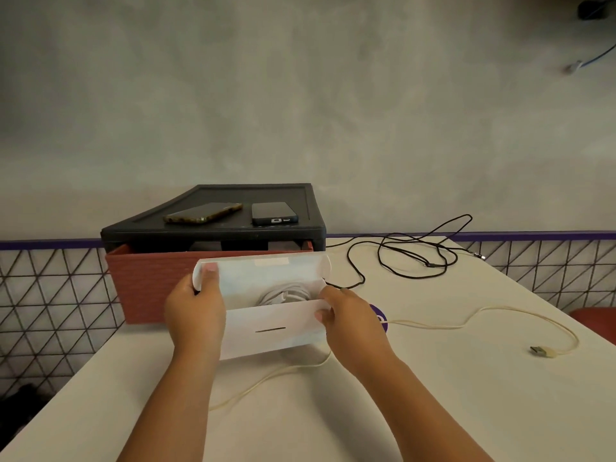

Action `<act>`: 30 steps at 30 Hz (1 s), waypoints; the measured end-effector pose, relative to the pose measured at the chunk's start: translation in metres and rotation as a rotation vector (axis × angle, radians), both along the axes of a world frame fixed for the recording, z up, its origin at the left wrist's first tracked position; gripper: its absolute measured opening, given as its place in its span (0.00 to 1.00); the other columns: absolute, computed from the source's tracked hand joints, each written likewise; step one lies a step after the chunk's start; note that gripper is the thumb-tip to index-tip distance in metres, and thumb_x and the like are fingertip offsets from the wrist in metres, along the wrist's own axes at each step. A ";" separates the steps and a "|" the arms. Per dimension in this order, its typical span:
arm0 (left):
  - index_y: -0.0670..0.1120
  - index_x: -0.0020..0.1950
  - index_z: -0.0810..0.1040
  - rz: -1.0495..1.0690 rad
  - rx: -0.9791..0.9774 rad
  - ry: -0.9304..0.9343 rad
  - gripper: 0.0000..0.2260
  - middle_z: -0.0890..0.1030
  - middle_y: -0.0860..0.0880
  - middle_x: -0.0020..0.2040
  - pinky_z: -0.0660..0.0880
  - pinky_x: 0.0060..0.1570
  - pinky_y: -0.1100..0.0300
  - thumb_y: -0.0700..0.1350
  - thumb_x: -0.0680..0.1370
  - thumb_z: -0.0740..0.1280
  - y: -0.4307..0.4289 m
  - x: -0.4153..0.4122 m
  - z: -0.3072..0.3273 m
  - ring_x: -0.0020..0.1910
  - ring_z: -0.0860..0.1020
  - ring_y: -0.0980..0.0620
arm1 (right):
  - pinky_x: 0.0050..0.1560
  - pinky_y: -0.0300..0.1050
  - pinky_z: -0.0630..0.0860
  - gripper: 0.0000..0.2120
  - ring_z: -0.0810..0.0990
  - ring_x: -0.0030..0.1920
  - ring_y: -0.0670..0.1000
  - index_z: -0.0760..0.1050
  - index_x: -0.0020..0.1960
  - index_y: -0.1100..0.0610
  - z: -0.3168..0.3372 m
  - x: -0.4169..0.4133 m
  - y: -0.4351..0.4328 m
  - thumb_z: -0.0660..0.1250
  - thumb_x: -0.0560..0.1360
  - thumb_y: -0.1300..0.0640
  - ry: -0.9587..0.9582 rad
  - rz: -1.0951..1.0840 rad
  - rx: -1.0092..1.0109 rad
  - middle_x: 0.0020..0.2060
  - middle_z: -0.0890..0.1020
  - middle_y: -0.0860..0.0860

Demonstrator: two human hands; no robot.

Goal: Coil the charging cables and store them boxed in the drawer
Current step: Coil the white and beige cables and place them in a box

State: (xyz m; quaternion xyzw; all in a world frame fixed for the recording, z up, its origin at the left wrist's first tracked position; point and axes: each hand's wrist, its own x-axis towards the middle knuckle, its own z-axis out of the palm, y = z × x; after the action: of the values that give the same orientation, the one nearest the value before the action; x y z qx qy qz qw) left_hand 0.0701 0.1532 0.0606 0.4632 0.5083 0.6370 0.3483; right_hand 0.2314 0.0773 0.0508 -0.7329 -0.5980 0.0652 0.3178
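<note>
Your left hand (195,315) and right hand (353,325) grip the ends of the white box (283,315), its lid raised and a coiled white cable (283,296) inside. A cream cable (433,325) trails right of the box. Just behind the box the red drawer (146,285) stands open, with a black cable (430,265) farther right.

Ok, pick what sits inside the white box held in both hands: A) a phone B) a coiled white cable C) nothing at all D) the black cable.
B: a coiled white cable shows in the open white box that the left hand and right hand grip, while the black cable lies loose on the table.
</note>
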 end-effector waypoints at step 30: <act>0.52 0.73 0.63 -0.269 -0.374 -0.189 0.28 0.69 0.47 0.61 0.75 0.49 0.47 0.39 0.74 0.63 0.006 -0.004 0.022 0.52 0.71 0.44 | 0.48 0.40 0.74 0.07 0.74 0.48 0.47 0.73 0.54 0.52 -0.011 -0.006 0.001 0.63 0.77 0.53 -0.100 0.149 -0.066 0.53 0.78 0.49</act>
State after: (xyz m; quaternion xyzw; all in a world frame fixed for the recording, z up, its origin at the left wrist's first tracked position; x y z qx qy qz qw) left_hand 0.0658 0.1594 0.0830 0.3926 0.5161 0.5203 0.5557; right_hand 0.2250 0.0779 0.0400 -0.6988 -0.6634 0.0718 0.2575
